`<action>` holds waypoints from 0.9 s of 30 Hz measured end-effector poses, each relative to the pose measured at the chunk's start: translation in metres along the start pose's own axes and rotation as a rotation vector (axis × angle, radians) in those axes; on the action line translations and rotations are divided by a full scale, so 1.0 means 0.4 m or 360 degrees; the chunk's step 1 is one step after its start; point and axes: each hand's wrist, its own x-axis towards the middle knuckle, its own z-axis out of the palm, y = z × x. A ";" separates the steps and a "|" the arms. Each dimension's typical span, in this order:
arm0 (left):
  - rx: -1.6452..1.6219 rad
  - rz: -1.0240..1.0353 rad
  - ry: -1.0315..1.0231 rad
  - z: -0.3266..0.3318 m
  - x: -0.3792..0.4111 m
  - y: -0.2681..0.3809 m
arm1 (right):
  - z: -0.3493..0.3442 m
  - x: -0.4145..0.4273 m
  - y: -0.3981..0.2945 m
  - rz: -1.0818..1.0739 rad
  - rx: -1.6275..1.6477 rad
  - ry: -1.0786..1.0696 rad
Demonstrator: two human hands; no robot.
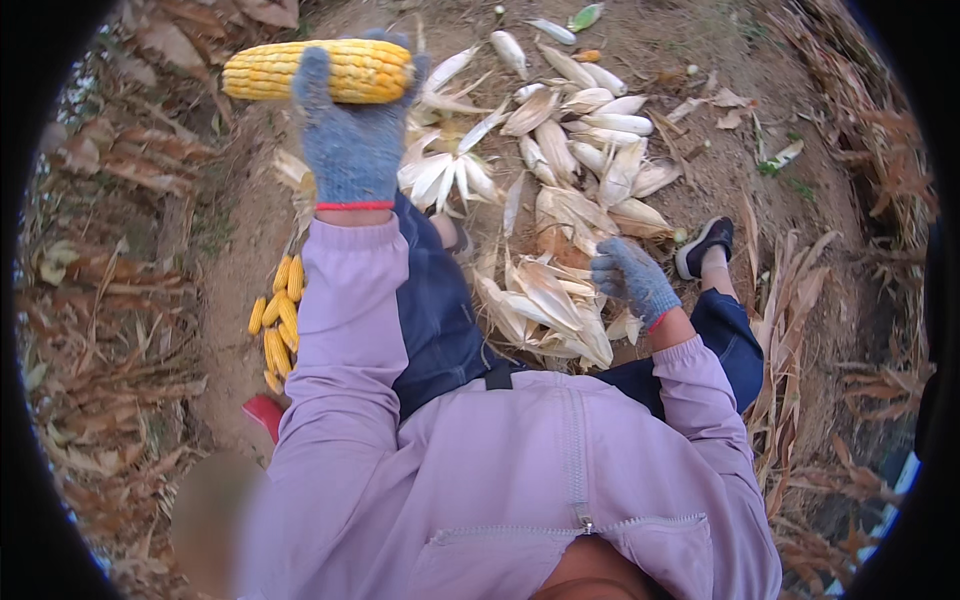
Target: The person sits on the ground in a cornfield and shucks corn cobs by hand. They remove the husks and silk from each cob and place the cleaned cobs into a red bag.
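Observation:
My left hand [349, 142], in a grey-blue knit glove with a red cuff edge, is raised at the upper left. It grips a husked yellow corn cob [259, 71] crosswise, thumb on the near side. My right hand [634, 277], gloved alike, hangs beside a heap of pale, dry corn husks [551, 307] between my legs. Its fingers are loosely bent, and I see nothing held in them. Beyond the heap lies a pile of corn ears still in their husks [589, 142]. Peeled-back husk leaves [454, 176] fan out just right of my left wrist.
Several bare yellow cobs [281, 315] lie on the soil left of my left forearm, partly hidden by the sleeve. A red object [262, 415] sits below them. Dry cornstalks [112, 300] line the left side, with more stalks and leaves [787, 322] on the right.

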 end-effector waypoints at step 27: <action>0.0621 0.0025 0.2388 -1.298 -0.993 0.347 | 0.095 0.026 0.209 0.0287 -0.0226 0.0025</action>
